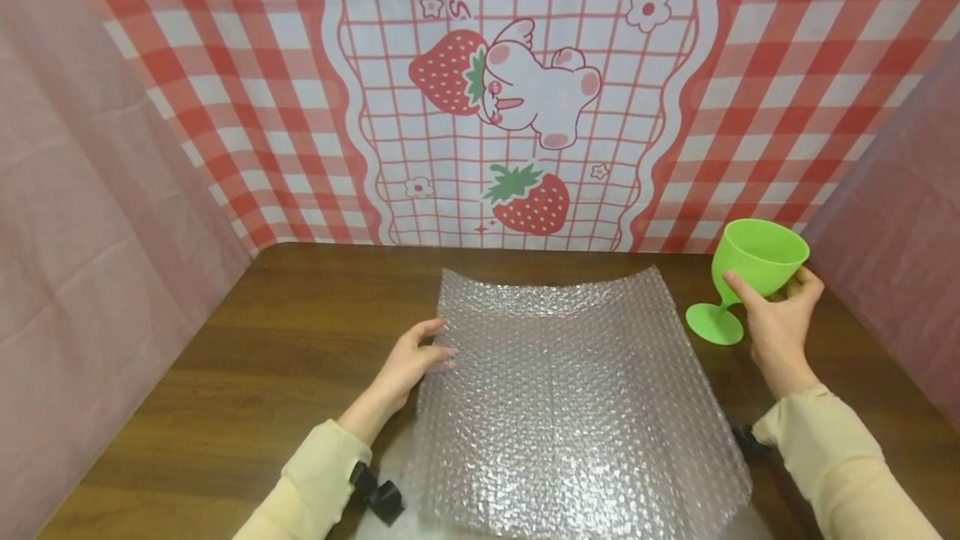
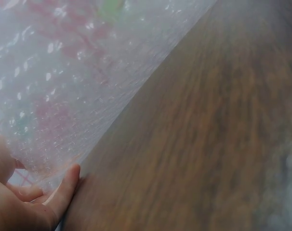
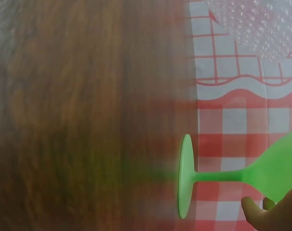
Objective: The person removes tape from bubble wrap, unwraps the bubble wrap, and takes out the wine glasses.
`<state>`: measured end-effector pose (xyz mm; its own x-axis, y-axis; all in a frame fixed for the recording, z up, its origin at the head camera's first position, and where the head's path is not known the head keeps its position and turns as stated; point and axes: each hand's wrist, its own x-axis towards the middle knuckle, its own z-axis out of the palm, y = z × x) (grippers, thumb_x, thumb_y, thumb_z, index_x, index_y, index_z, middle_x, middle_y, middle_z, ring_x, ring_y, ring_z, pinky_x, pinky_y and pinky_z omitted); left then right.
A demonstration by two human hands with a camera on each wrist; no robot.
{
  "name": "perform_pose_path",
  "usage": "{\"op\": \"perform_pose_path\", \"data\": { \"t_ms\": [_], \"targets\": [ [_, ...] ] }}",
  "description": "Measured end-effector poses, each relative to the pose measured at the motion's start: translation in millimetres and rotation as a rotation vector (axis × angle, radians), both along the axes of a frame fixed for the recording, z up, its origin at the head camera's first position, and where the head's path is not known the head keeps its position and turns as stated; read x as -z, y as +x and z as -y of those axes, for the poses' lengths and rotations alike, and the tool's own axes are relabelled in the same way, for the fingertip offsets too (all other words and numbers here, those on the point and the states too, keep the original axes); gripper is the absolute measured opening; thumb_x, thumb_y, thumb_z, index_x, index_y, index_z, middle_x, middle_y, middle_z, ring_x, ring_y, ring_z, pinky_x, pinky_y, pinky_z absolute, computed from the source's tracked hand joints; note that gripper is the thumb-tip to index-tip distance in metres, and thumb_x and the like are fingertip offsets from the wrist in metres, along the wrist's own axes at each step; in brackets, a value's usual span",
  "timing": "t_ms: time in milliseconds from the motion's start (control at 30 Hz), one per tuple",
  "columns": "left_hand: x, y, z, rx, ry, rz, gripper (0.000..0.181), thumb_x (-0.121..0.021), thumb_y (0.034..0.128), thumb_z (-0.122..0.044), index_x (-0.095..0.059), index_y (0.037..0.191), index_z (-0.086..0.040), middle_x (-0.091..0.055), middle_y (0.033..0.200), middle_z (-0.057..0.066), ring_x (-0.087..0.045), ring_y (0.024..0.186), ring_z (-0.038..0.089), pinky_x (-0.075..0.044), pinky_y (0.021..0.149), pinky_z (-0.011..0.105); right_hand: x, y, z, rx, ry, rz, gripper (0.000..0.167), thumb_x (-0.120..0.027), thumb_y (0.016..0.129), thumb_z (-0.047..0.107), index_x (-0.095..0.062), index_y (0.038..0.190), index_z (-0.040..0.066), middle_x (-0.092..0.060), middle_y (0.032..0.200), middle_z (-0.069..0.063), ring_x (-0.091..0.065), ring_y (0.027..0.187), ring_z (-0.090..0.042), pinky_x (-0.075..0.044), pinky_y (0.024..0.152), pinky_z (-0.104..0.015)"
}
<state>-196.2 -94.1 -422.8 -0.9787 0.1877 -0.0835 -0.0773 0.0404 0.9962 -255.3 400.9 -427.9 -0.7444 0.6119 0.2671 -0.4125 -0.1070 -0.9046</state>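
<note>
A sheet of bubble wrap lies over the middle of the brown wooden table, its far edge curling upward. At its left edge is my left hand, pinching the border between thumb and fingers; the left wrist view shows the bubble wrap rising from these fingers. Off to the right, my right hand grips a light green goblet round its bowl, thumb on the near side. The goblet's round foot points down at the table. Whether it touches the wood, I cannot tell.
The wooden table ends at a red and white checked cloth with strawberry prints hanging behind it. Pink curtains hang at both sides. A black wrist mount sits by the left sleeve, with another at the right sleeve.
</note>
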Motion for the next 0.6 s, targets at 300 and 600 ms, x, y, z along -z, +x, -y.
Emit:
{"op": "perform_pose_path", "data": {
  "t_ms": [300,600],
  "targets": [
    [-2.8,-1.4,-0.4,-0.001,0.003,-0.007,0.057,-0.050,0.0807,0.005,-0.033,0.135,0.008,-0.033,0.137,0.025,-0.061,0.086,0.020,-0.055,0.078,0.029,-1.3,-2.3,-1.2,-0.006,0.022,0.004,0.087,-0.083,0.058,0.002,-0.032,0.125,0.021,-0.042,0.127,-0.002,-0.046,0.110,-0.013,-0.049,0.078,-0.014],
    [-1.8,-1.1,-1.0,0.002,0.016,-0.014,0.057,-0.050,0.0809,0.005,-0.033,0.135,0.006,-0.037,0.135,0.025,-0.060,0.087,0.020,-0.055,0.078,0.029,-2.2,5.1,4.5,-0.045,0.031,0.027,0.085,-0.080,0.063,0.003,-0.028,0.128,0.021,-0.037,0.129,-0.001,-0.047,0.113,-0.016,-0.049,0.079,-0.012]
  ]
}}
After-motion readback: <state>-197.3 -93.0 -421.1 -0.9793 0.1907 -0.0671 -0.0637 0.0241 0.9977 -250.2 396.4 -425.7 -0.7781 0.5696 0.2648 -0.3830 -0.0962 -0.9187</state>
